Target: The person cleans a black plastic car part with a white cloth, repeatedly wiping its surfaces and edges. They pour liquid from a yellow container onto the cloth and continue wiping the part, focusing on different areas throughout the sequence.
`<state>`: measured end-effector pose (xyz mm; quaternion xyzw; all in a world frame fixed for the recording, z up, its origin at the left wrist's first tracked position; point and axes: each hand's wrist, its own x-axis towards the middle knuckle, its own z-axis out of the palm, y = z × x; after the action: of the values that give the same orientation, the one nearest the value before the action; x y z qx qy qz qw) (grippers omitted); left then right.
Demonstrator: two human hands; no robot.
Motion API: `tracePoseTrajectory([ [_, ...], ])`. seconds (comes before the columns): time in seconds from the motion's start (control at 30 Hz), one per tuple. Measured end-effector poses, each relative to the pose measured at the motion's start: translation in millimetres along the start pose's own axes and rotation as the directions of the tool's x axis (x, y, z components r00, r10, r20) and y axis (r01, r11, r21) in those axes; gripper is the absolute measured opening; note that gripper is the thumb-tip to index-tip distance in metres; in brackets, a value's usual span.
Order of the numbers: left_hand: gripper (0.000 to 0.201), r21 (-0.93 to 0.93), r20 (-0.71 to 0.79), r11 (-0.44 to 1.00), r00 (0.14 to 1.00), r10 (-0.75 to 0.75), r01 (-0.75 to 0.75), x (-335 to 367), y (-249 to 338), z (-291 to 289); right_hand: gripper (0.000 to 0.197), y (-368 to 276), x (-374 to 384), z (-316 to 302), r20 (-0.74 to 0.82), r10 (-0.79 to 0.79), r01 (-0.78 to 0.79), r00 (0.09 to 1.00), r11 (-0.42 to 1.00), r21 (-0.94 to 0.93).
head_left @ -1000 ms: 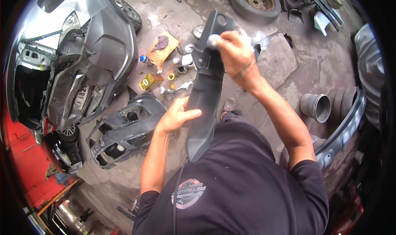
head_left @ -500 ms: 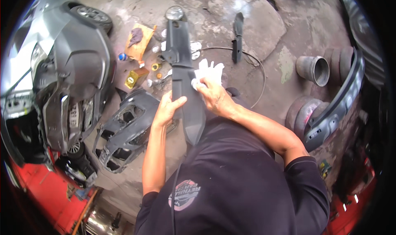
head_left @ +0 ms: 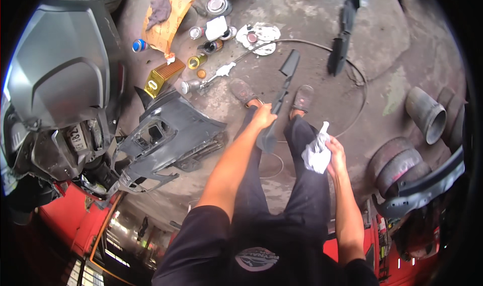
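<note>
My left hand [head_left: 262,117] is closed around a long dark grey plastic trim panel [head_left: 289,65], which is turned nearly edge-on and tilts away from me above my feet. One end of the panel widens below my hand, over my trouser leg. Off to the right, my right hand [head_left: 337,156] pinches a crumpled white cloth [head_left: 317,154] that hangs beside my knee, apart from the panel. My left fingertips are partly hidden behind the panel's edge.
A similar dark trim piece [head_left: 345,34] lies on the floor ahead, near a looped hose [head_left: 363,80]. Left are a damaged bumper part [head_left: 178,117], a gold tin [head_left: 163,78], several cans and a grey car [head_left: 70,60]. A metal cylinder [head_left: 425,114] lies right.
The panel has turned from broad side to edge-on and is now held by my left hand alone. My right hand has drawn away from it to the right with the cloth.
</note>
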<state>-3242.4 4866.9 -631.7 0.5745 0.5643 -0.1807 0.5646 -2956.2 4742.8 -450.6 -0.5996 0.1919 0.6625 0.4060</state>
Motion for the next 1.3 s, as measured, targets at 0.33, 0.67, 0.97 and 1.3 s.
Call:
tracePoseTrajectory([
  [0.33, 0.045, -0.21, -0.032, 0.978, 0.999, -0.018, 0.011, 210, -103, 55, 0.037, 38, 187, 92, 0.172, 0.017, -0.022, 0.985, 0.999, 0.025],
  [0.67, 0.054, -0.42, -0.349, 0.904, 0.934, -0.081, -0.079, 188, -153, 47, 0.041, 65, 222, 205, 0.314, 0.049, 0.037, 0.948, 0.965, -0.261],
  [0.97, 0.112, 0.114, -0.9, 0.891, 0.425, -0.094, 0.439, -13, -280, -305, 0.057, 120, 226, 377, 0.488, 0.196, 0.117, 0.851, 0.834, -0.539],
  [1.3, 0.127, 0.528, -0.605, 0.804, 0.785, 0.131, 0.272, 17, -401, -413, 0.057, 186, 306, 497, 0.566, 0.241, 0.024, 0.789, 0.908, -0.419],
])
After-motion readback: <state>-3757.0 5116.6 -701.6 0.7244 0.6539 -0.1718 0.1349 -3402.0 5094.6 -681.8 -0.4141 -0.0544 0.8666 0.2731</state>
